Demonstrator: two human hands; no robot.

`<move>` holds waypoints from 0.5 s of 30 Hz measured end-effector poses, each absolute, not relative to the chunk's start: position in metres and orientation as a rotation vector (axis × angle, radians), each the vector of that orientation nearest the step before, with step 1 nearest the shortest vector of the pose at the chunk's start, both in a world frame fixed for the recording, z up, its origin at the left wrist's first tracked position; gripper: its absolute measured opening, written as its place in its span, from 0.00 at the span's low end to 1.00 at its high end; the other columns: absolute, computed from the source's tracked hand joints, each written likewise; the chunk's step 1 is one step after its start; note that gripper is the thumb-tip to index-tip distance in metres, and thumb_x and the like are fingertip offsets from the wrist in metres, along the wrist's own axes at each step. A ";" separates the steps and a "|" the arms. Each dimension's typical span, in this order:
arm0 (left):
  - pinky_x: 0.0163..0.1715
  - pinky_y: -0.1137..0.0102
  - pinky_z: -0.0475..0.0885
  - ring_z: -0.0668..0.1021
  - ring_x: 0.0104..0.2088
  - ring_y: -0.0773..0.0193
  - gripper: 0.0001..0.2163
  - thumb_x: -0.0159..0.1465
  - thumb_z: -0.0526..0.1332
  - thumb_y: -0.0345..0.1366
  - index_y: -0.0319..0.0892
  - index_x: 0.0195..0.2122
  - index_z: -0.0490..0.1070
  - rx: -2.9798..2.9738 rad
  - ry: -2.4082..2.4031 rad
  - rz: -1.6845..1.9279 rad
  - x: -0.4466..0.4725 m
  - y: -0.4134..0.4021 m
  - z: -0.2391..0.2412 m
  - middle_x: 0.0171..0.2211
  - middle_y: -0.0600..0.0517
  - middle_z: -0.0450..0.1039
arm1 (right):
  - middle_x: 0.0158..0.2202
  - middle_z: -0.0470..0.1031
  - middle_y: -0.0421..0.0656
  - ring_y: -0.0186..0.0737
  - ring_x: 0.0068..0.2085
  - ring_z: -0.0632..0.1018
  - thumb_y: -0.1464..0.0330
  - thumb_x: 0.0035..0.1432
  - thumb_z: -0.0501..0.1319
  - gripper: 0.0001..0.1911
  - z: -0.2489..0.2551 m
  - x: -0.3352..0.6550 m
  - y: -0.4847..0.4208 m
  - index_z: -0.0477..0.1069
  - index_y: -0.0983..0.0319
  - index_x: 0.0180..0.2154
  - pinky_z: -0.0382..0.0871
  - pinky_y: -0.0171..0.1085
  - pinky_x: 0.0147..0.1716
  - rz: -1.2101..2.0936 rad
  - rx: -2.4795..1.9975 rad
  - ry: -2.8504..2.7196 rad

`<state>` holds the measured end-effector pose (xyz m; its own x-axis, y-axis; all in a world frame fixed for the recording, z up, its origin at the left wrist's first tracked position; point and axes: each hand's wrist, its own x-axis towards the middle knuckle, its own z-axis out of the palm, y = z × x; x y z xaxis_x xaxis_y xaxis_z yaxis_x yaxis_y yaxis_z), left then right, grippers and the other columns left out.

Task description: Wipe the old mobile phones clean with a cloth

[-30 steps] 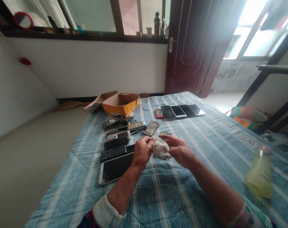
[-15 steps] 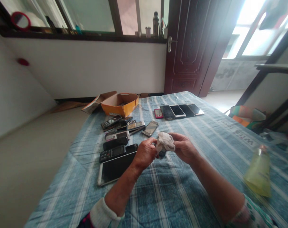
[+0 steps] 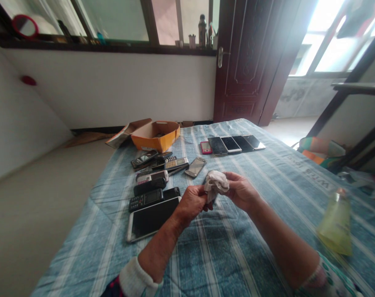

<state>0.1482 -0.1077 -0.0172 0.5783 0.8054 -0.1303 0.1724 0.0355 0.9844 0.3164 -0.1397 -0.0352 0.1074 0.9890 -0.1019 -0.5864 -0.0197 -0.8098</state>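
A crumpled whitish cloth [image 3: 217, 182] is between my two hands above the bed. My right hand [image 3: 241, 190] is closed on the cloth from the right. My left hand [image 3: 192, 204] is closed at the left side, gripping a dark phone-like thing [image 3: 216, 199] that the cloth mostly hides. Just beyond lies a silver phone [image 3: 195, 167], apart from both hands. Left of my left hand are a large white-edged phone [image 3: 155, 218], a black keypad phone [image 3: 146, 199] and several other old phones [image 3: 152, 176], some overlapping.
Behind the phones stands an open orange box [image 3: 156, 140] with its lid tilted aside. A small pink phone [image 3: 206, 147] and a row of dark-screened phones [image 3: 231, 144] lie farther back. A yellowish spray bottle [image 3: 336, 225] is at right on the striped bedcover [image 3: 237, 255].
The cloth has turned and bunched differently over the dark thing. My left hand has shifted slightly right and down; the right hand stays nearly in place. The other phones have not moved.
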 end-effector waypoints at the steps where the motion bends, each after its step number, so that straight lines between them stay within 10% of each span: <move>1: 0.17 0.76 0.56 0.66 0.15 0.73 0.09 0.53 0.64 0.39 0.39 0.21 0.72 1.466 0.873 0.576 0.149 -0.109 -0.018 0.15 0.54 0.69 | 0.30 0.79 0.41 0.34 0.28 0.76 0.72 0.36 0.74 0.15 -0.035 0.314 -0.140 0.78 0.63 0.32 0.70 0.33 0.27 1.378 -0.863 -0.622; 9: 0.21 0.76 0.66 0.77 0.29 0.64 0.13 0.51 0.67 0.39 0.36 0.35 0.77 1.209 0.725 0.425 0.143 -0.109 -0.014 0.32 0.45 0.78 | 0.23 0.77 0.40 0.35 0.23 0.73 0.68 0.40 0.69 0.08 -0.020 0.298 -0.151 0.79 0.62 0.28 0.65 0.35 0.23 1.077 -1.035 -0.786; 15: 0.21 0.75 0.69 0.79 0.33 0.60 0.27 0.55 0.62 0.59 0.37 0.41 0.74 1.102 0.653 0.380 0.139 -0.105 -0.014 0.36 0.43 0.78 | 0.23 0.75 0.37 0.35 0.26 0.72 0.72 0.42 0.64 0.07 -0.024 0.292 -0.153 0.79 0.58 0.27 0.64 0.35 0.26 0.742 -1.185 -1.016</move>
